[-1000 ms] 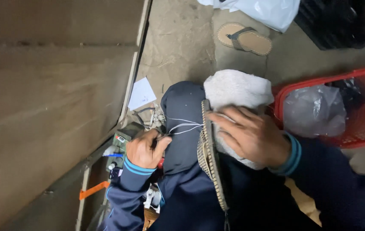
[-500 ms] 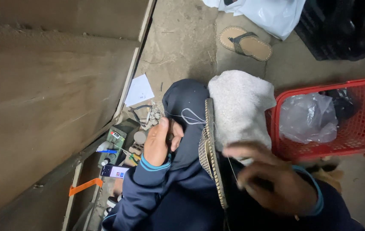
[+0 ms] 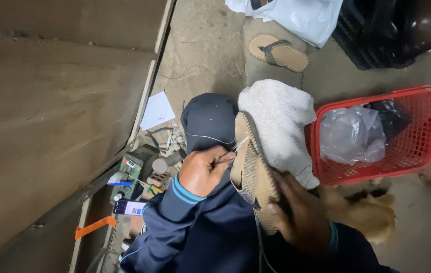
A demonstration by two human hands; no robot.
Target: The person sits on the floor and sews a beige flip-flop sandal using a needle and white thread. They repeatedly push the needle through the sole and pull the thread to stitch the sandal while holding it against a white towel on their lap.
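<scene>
A woven tan sandal sole stands on edge across the person's lap at the centre of the head view, its patterned underside turned toward 3 o'clock. The right hand, at about 5 o'clock from the sole, has its fingers closed around the sole's lower end, gripping it. The left hand, at 9 o'clock from the sole, has its fingertips pinched shut on a thin needle that meets the sole's upper rim; a pale thread runs from there across the dark blue knee. A white towel lies just beside the sole at 1 o'clock. Beyond it at 3 o'clock sits a red plastic basket holding a clear plastic bag. At 12 o'clock a finished sandal rests on the concrete floor. At 9 o'clock, small tools and a phone lie along a wooden board.
</scene>
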